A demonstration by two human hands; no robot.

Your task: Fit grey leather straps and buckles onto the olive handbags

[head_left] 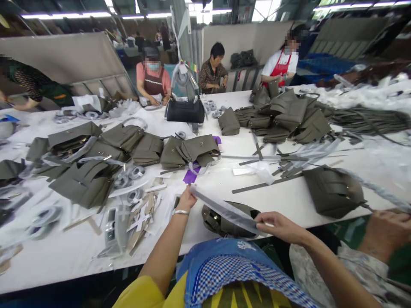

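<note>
A flat grey strap (221,207), with what looks like clear plastic film around it, is stretched between my two hands. My left hand (186,199), with a silver bangle at the wrist, pinches its far end. The near end sits between the thumb and fingers of my right hand (278,224). Below the strap an olive-green handbag (210,220) lies on the table at my apron, partly covered by the strap. Some gold-coloured metal fittings show on the bag. A purple piece (191,175) lies just beyond my left hand.
Olive handbags lie in a left pile (86,184) and a right pile (289,111). Rolls of film (136,172) and paper scraps (144,218) litter the left. A black bag (184,111) stands ahead. A neighbour's hand (385,231) is near another olive bag (330,192); several co-workers sit opposite.
</note>
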